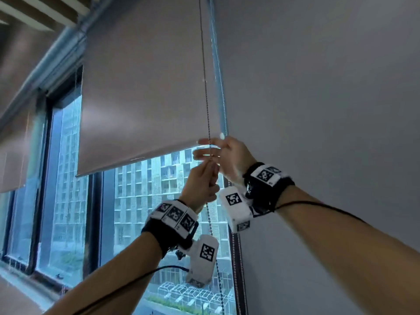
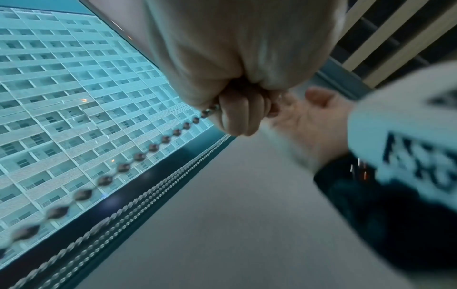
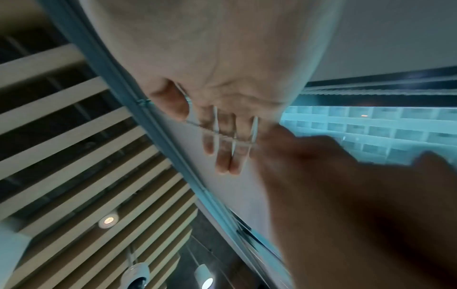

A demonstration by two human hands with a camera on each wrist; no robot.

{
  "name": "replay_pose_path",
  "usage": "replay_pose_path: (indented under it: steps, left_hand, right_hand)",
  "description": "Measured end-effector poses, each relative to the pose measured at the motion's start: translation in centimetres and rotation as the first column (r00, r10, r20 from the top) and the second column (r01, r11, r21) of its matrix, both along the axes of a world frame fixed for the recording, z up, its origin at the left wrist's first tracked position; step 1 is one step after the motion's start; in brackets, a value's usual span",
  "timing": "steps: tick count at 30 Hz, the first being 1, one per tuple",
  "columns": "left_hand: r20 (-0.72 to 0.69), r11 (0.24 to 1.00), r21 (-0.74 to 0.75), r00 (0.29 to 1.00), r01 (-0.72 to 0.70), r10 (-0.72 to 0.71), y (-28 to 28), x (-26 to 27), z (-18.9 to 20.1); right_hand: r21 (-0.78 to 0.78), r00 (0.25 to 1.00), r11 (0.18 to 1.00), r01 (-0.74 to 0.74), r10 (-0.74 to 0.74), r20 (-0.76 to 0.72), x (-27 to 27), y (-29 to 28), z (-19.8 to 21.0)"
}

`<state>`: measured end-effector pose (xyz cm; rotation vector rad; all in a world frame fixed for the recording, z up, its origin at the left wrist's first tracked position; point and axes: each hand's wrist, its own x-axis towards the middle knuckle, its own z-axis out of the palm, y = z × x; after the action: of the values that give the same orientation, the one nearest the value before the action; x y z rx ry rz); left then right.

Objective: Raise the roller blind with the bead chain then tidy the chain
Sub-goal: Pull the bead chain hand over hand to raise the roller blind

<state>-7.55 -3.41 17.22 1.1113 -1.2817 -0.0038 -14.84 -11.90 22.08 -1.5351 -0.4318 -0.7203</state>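
The roller blind (image 1: 145,92) hangs partly raised over the window (image 1: 66,178), its bottom bar slanting across the glass at about the height of the hands, with the building outside showing below it. Left of it a second blind (image 1: 18,142) hangs over the neighbouring pane. The bead chain (image 1: 205,87) runs taut down the blind's right edge, close beside the blue frame strip (image 1: 219,71), and passes through both hands. The left hand (image 1: 200,187) is clenched round the chain just below the bar, beads trailing out beneath the fist. The right hand (image 1: 223,155), directly above it and next to the grey wall (image 1: 318,98), has its fingers spread and nearly straight, the chain lying across them rather than gripped. The chain looks light, limp and a little slick, so a full fist or a firm pinch over several beads should hold better than fingertips; the fabric looks soft and is best left alone. Other chain strands (image 1: 235,258) hang near the wall and could tangle with the working run.
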Motion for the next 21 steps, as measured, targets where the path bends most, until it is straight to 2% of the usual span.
replay_pose_path:
  steps: [3,5,8,10,12,14,18,21]
  left_hand:
    - [0.007,0.997,0.046,0.998,0.065,-0.065,0.0,0.1,-1.8]
    - [-0.043,0.989,0.087,0.992,0.118,-0.115,0.2,0.1,-2.6]
    - [0.017,0.968,0.193,0.986,0.159,-0.166,0.8,1.1,-3.5]
    - [0.059,0.96,0.259,0.99,0.11,-0.129,1.6,1.7,-2.8]
    - [-0.015,0.971,0.215,0.995,0.102,-0.101,2.6,1.8,-0.7]
    - [-0.097,0.988,0.08,0.988,0.131,-0.123,3.5,1.8,2.7]
    - [-0.139,0.984,-0.052,0.974,0.172,-0.177,4.9,0.0,10.4]
    - [-0.127,0.995,-0.066,0.988,0.077,-0.085,5.0,-2.3,14.3]
  right_hand:
    - [0.024,0.995,0.996,0.082,-0.083,0.06,0.0,1.6,4.5]
    - [0.059,0.984,0.988,0.139,-0.145,0.104,0.3,2.4,5.8]
    - [-0.034,0.934,0.944,0.327,-0.317,0.164,1.3,2.6,5.3]
    - [-0.107,0.929,0.93,0.353,-0.334,0.16,1.5,3.0,3.7]
    - [-0.198,0.918,0.902,0.384,-0.35,0.185,1.7,3.5,1.6]
    - [-0.266,0.892,0.855,0.446,-0.399,0.213,1.6,3.7,-0.5]
    - [-0.302,0.955,0.907,0.294,-0.268,0.126,0.4,3.7,-3.8]
    - [-0.389,0.979,0.899,0.203,-0.179,0.096,-0.4,3.8,-5.6]
